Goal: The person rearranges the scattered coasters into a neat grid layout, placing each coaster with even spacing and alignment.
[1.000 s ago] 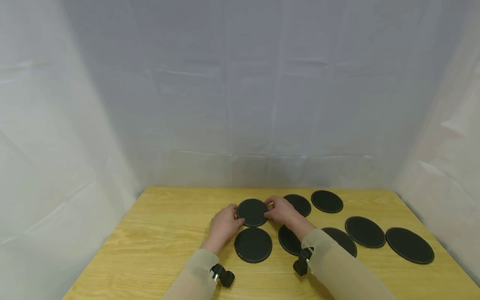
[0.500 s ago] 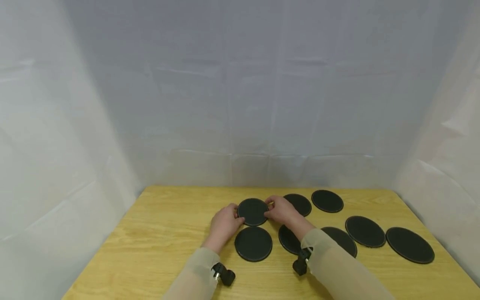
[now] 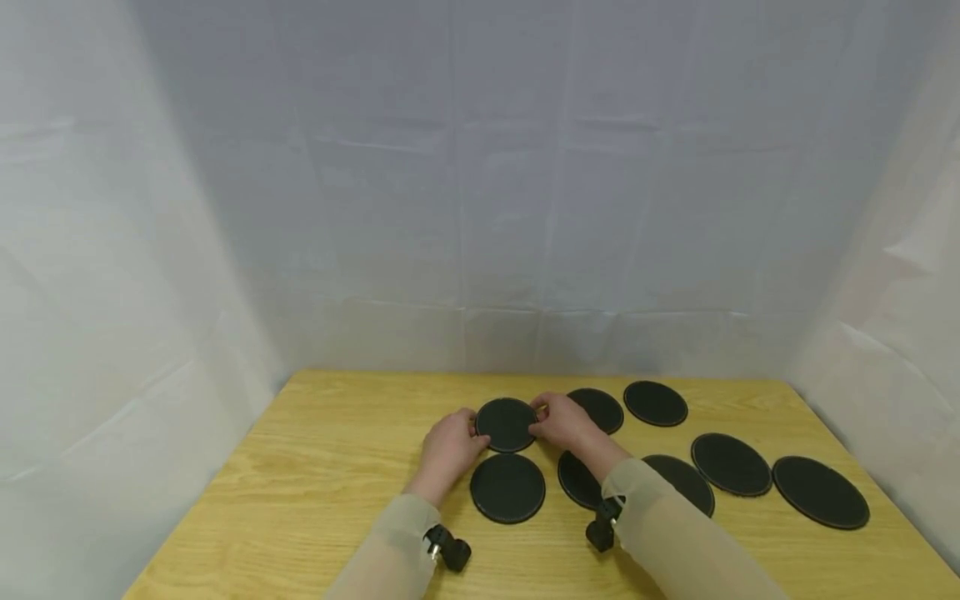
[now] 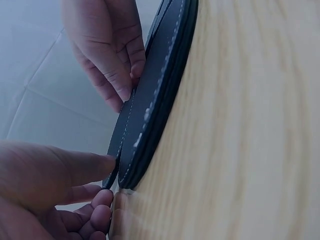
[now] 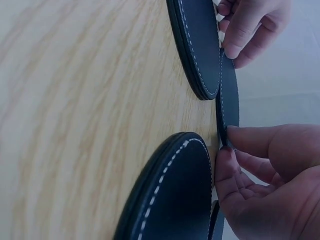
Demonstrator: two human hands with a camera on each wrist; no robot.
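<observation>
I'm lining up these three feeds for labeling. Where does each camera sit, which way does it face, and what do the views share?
Head: worn on the head, looking forward and down at the wooden table; both sleeved forearms, left hand and right hand show.
Left wrist: low, looking along the table; both hands pinch the raised coaster.
Right wrist: low, from the opposite side; both hands show.
Shared: all three show that raised coaster and both hands.
</observation>
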